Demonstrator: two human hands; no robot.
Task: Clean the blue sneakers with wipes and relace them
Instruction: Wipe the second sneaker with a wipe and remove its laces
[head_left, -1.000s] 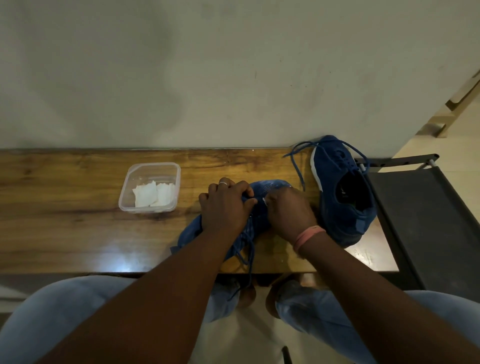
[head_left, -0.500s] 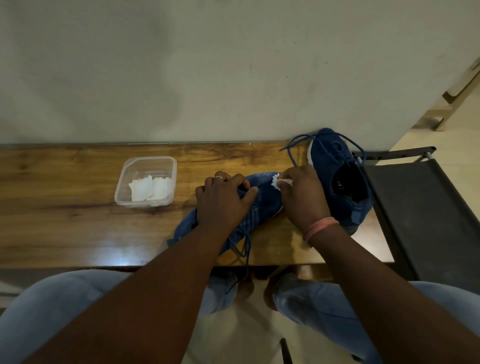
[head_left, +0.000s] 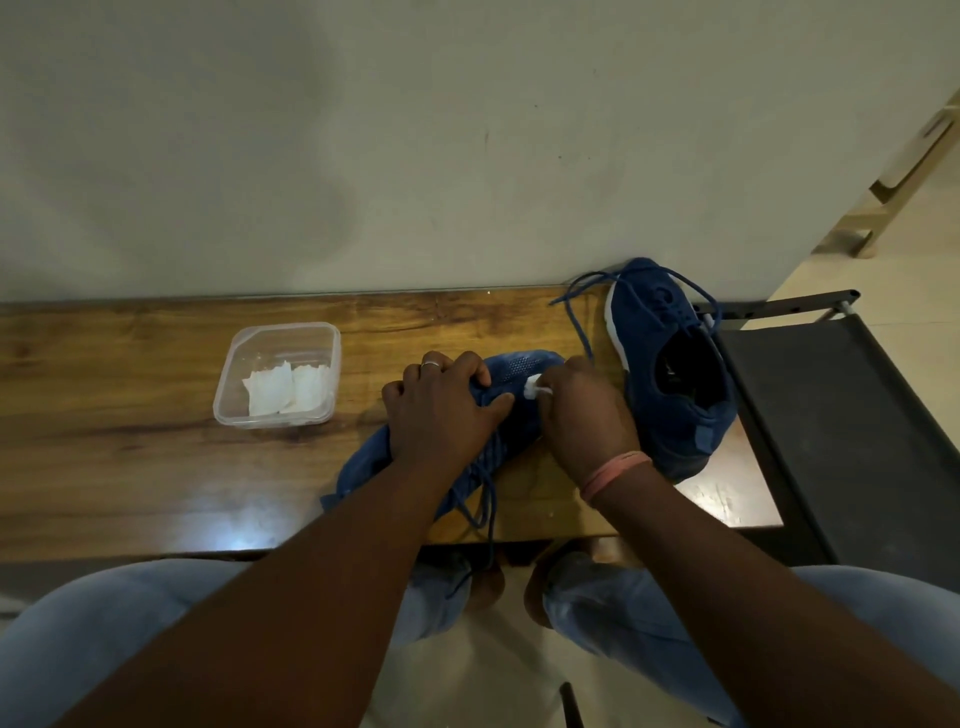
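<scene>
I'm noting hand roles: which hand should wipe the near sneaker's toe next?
Right. The right hand already pinches the wipe at the toe of the near sneaker, while the left hand grips and steadies it.

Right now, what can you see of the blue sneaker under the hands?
The blue knit-mesh sneaker lies on the brown wooden table, toe pointing toward the wall and slightly right, heel at the near edge. Its toe shows small perforations. Dark blue laces hang loose over the table's front. The left hand grips its middle; the right hand pinches a small white wipe against the toe.
</scene>
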